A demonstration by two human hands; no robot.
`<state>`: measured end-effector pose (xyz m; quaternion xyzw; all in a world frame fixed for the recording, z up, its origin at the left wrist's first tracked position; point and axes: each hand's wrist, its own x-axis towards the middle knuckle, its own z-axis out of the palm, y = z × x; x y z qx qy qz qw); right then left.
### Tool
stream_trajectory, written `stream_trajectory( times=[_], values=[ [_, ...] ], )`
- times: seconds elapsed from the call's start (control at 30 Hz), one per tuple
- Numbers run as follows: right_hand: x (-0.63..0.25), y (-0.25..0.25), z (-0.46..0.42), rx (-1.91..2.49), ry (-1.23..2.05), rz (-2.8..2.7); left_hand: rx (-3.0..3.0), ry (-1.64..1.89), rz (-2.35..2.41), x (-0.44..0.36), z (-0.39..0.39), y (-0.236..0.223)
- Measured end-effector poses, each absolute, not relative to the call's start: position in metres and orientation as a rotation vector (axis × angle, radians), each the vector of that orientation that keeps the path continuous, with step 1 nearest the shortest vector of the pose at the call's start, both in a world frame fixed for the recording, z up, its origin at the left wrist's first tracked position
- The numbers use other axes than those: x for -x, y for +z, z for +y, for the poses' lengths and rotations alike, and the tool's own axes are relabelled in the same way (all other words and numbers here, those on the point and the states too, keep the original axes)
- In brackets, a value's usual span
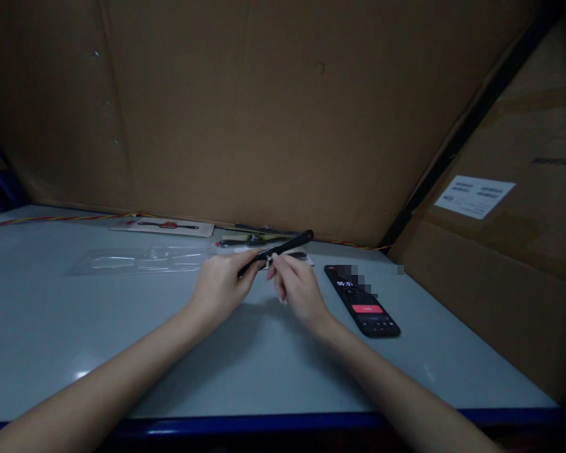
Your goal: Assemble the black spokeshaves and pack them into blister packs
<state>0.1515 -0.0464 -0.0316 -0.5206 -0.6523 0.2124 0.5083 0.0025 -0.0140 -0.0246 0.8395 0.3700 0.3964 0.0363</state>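
A black watch strap [278,251] runs slantwise across the space between my hands, with a small metal buckle or clasp [268,258] near its middle. My left hand [221,286] grips the strap's lower part with its fingers. My right hand [297,290] pinches the strap at the metal piece, fingertips close to those of my left hand. Behind my hands, another dark strap piece [245,241] lies on a white backing near the table's far edge.
A black smartphone [361,302] showing a timer lies right of my hands. A clear plastic blister tray [141,259] and a printed card [163,226] lie to the left and behind. Red-yellow wire [61,219] runs along the pale table's back edge, against cardboard walls.
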Motion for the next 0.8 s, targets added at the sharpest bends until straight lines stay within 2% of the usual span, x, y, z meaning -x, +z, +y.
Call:
stream_trajectory(
  times=[0.1,0.17,0.23,0.33,0.4,0.47,0.57,0.63,0.7,0.8],
  values=[
    [-0.1507,-0.0323,-0.0429,1.113,1.1,-1.363,-2.631,1.209,1.173,-0.0022,-0.0131,-0.0258],
    [-0.1527,-0.0315,-0.0425,1.104,1.211,-1.373,-2.626,1.202,1.182,-0.0018,-0.0127,-0.0258],
    [-0.1556,-0.0302,-0.0442,1.189,0.98,-1.478,-2.595,1.196,1.172,-0.0012,-0.0124,-0.0253],
    [-0.159,-0.0284,-0.048,1.356,0.215,-1.649,-2.555,1.183,1.165,-0.0003,-0.0121,-0.0241],
    [-0.1598,-0.028,-0.0494,1.402,-0.18,-1.759,-2.541,1.17,1.16,0.0,-0.0121,-0.0232],
    [-0.1597,-0.0278,-0.0495,1.403,-0.369,-1.855,-2.53,1.147,1.166,-0.0002,-0.0127,-0.0219],
    [-0.1588,-0.027,-0.049,1.401,-0.458,-1.912,-2.504,1.107,1.178,-0.001,-0.0145,-0.0196],
    [-0.158,-0.0265,-0.0484,1.399,-0.424,-1.908,-2.498,1.096,1.172,-0.0015,-0.0158,-0.0187],
    [-0.157,-0.027,-0.0467,1.381,-0.248,-1.872,-2.512,1.094,1.166,-0.0018,-0.0164,-0.0188],
    [-0.1558,-0.0303,-0.0418,1.334,0.383,-1.715,-2.537,1.082,1.172,-0.0019,-0.0157,-0.0203]
  ],
)
